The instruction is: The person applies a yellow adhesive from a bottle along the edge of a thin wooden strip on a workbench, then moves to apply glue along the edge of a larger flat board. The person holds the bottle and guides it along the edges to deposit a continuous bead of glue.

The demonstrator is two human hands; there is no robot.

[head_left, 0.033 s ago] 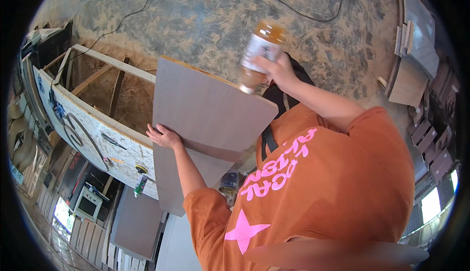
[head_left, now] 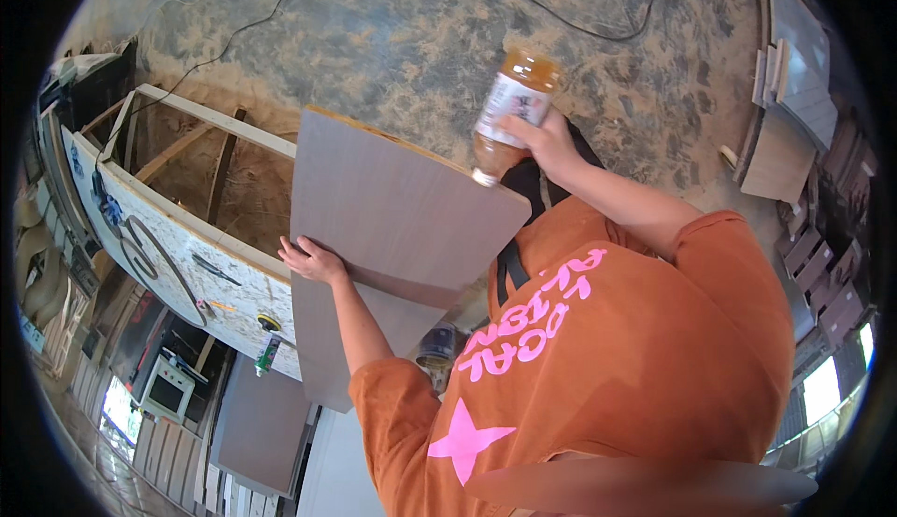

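My right hand (head_left: 542,143) is wrapped around a clear plastic bottle (head_left: 512,111) with a pale label and amber-brown contents. The bottle is tilted upside down. Its white cap (head_left: 484,177) is at the far edge of a grey wood-grain panel (head_left: 392,190); whether it touches, I cannot tell. A raw yellowish-brown strip shows along that edge. On the panel's left side lies my left hand (head_left: 316,261), its fingers spread and reaching over the border.
Left of the panel stands a wood-framed bench (head_left: 201,227) with a speckled top, holding pliers (head_left: 215,269), a hose and a green can (head_left: 267,355). A bucket (head_left: 437,344) sits under the panel. Black cable (head_left: 598,33) crosses the dusty floor. Boards (head_left: 780,153) lean at right.
My right hand and the bottle have shifted slightly to the right and nearer to me along the panel's edge. My left hand has stayed in place.
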